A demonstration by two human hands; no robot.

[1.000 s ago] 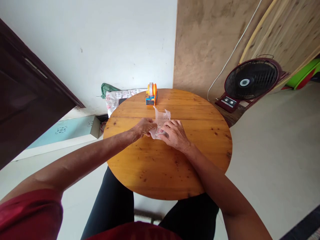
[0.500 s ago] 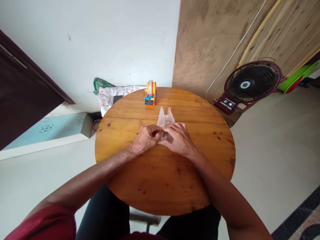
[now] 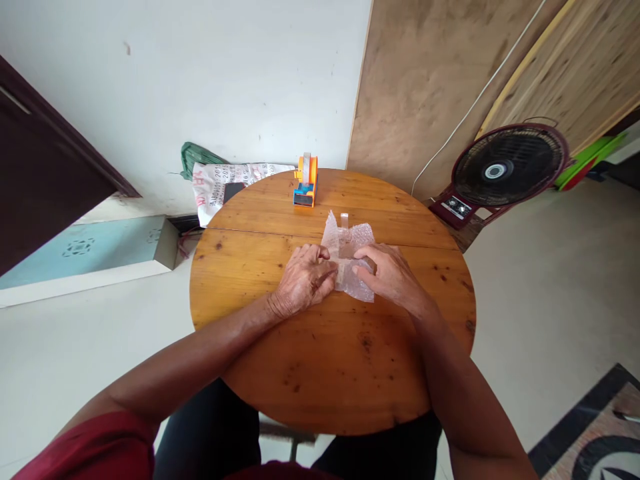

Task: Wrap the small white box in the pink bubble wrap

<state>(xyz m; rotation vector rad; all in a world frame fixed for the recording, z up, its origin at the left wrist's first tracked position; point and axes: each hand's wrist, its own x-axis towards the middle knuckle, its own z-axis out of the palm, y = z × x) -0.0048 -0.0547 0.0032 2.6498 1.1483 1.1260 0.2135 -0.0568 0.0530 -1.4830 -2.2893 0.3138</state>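
Note:
A piece of clear bubble wrap [image 3: 357, 287] lies partly opened out on the round wooden table [image 3: 320, 373], with a clear strip [image 3: 345, 221] sticking up past its far edge. My left hand [image 3: 307, 277] has its fingers curled closed on the wrap's left edge. Over the right part of the wrap is my right hand [image 3: 393, 273], its thumb and forefinger apart and their tips at the sheet. Whether anything is inside the wrap, I cannot tell. An orange and blue tape dispenser [image 3: 306, 180] stands beyond the hands at the table's far edge.
To the right of the table stands a dark red fan [image 3: 500, 170]. A printed white sack [image 3: 213, 190] and a green bag [image 3: 197, 160] sit behind the far left edge, against the wall. A pale blue box [image 3: 90, 253] is on the floor at left.
The bubble wrap has spread out to the right. My right hand has moved right, away from my left, and its fingers have parted. The view has shifted slightly.

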